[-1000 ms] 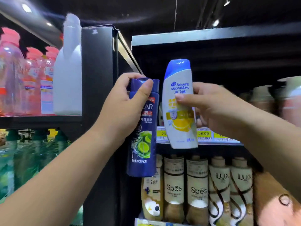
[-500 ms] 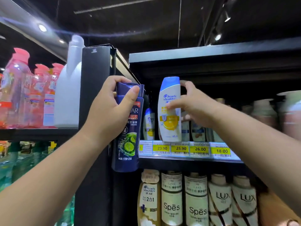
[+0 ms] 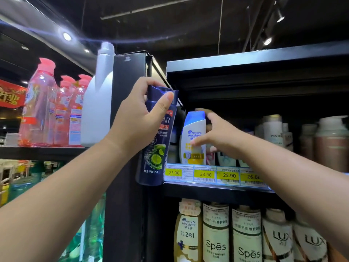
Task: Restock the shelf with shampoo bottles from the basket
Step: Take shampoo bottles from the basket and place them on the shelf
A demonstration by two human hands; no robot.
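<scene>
My left hand (image 3: 136,121) grips a dark blue shampoo bottle (image 3: 157,148) by its cap and neck, holding it upright in front of the shelf's left end. A white shampoo bottle with a blue cap (image 3: 194,137) stands on the upper shelf (image 3: 217,183) above the yellow price tags. My right hand (image 3: 217,137) still holds this white bottle, thumb on its front label and fingers behind its cap. The basket is out of view.
A black upright post (image 3: 128,110) divides the shelving. To its left stand pink-capped bottles (image 3: 39,106) and a white jug (image 3: 98,103). More bottles fill the upper shelf's right side (image 3: 321,142), and a row of bottles (image 3: 245,235) lines the shelf below.
My right hand carried the white bottle up and back onto the upper shelf, where it now stands. My left hand with the dark blue bottle rose slightly toward the same shelf.
</scene>
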